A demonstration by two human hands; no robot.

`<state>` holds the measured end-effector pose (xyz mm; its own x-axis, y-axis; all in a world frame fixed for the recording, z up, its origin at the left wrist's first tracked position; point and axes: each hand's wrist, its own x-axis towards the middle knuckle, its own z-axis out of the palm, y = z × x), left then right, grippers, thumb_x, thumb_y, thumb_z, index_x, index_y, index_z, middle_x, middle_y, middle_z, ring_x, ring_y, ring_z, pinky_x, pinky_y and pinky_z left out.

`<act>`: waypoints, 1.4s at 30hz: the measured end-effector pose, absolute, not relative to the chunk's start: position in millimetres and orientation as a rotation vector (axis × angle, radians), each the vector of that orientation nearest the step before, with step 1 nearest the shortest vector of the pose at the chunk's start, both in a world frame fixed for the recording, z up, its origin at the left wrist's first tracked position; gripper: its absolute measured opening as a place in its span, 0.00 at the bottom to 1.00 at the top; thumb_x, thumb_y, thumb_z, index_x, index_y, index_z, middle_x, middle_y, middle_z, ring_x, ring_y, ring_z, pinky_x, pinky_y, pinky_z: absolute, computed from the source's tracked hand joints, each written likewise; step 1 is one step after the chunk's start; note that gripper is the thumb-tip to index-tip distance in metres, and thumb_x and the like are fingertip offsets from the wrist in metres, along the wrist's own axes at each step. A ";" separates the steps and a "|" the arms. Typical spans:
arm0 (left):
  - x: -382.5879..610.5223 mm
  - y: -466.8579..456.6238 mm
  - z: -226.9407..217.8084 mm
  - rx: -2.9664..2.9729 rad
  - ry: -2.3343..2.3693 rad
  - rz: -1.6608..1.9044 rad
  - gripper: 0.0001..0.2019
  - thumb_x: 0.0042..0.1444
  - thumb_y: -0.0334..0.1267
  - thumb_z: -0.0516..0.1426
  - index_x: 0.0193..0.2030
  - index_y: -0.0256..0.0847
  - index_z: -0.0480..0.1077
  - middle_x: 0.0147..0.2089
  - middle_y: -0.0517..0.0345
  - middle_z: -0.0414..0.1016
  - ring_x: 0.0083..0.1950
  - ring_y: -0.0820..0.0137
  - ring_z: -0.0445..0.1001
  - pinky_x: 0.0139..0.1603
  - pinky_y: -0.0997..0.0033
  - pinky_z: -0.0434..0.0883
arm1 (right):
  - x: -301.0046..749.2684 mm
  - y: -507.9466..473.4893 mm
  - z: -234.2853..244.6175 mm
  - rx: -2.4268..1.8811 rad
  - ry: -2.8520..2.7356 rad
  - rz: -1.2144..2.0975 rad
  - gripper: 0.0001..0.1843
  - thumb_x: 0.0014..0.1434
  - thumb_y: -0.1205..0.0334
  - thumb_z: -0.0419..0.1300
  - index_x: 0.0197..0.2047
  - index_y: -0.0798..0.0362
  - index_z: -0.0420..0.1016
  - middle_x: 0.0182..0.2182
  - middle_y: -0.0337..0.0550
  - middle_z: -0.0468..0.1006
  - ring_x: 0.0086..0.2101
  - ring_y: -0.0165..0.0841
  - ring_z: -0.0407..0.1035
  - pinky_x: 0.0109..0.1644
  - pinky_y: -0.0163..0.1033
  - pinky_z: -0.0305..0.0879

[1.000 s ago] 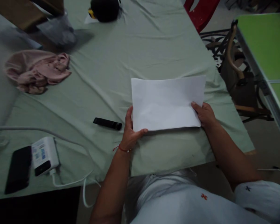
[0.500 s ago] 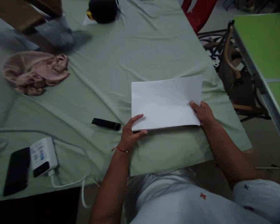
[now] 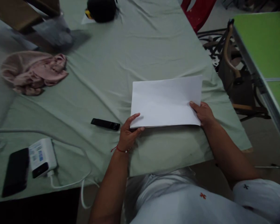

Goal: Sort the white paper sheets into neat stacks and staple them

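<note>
White paper [image 3: 165, 101], with what looks like more than one layer at its near edge, is held between my hands just over the green cloth. My right hand [image 3: 204, 113] grips its right edge, thumb on top and the other fingers hidden beneath. At the near left corner is my left hand [image 3: 128, 133], with a red string round the wrist. Its index finger lies over the corner and its thumb runs along the near edge; the remaining fingers are hidden. A slim black device [image 3: 105, 124] lies to the left of this hand.
A green cloth [image 3: 102, 93] with creases covers the table. On the left are a pink cloth [image 3: 40, 74], a black phone [image 3: 16, 172] and a white power bank [image 3: 43, 157] with a cable. A black round object [image 3: 102, 11] sits far back. A green table [image 3: 263, 46] stands to the right.
My left hand has shifted slightly left and up at the paper's corner, and the paper's near left corner has risen a little. My right hand keeps its hold.
</note>
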<state>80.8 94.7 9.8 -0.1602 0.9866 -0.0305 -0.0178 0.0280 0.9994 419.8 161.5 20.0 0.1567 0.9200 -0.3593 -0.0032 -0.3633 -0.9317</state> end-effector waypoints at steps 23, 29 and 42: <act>87.2 109.8 2.8 0.895 1.318 1.599 0.32 0.45 0.35 0.75 0.54 0.51 0.66 0.29 0.72 0.71 0.17 0.81 0.63 0.16 0.82 0.59 | 413.1 156.2 13.6 -1.398 -0.929 1.317 0.31 0.42 0.32 0.76 0.33 0.50 0.73 0.26 0.40 0.75 0.24 0.30 0.65 0.26 0.38 0.63; 87.7 114.2 3.8 0.844 1.396 1.529 0.18 0.48 0.43 0.72 0.38 0.42 0.69 0.27 0.67 0.74 0.18 0.78 0.71 0.13 0.82 0.58 | 414.5 155.0 8.6 -1.403 -0.950 1.288 0.29 0.47 0.34 0.75 0.33 0.50 0.73 0.27 0.41 0.75 0.25 0.30 0.64 0.26 0.37 0.62; 87.3 115.5 7.5 0.801 1.446 1.417 0.34 0.49 0.63 0.70 0.54 0.40 0.73 0.23 0.69 0.69 0.15 0.78 0.62 0.12 0.78 0.55 | 413.6 154.1 7.3 -1.398 -1.025 1.246 0.29 0.48 0.32 0.73 0.32 0.50 0.73 0.26 0.40 0.73 0.24 0.30 0.62 0.26 0.37 0.61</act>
<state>87.3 115.5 7.5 -0.3573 0.9185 -0.1694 -0.1511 0.1222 0.9809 413.6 154.1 7.3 0.1238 0.9757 -0.1809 -0.0110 -0.1809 -0.9834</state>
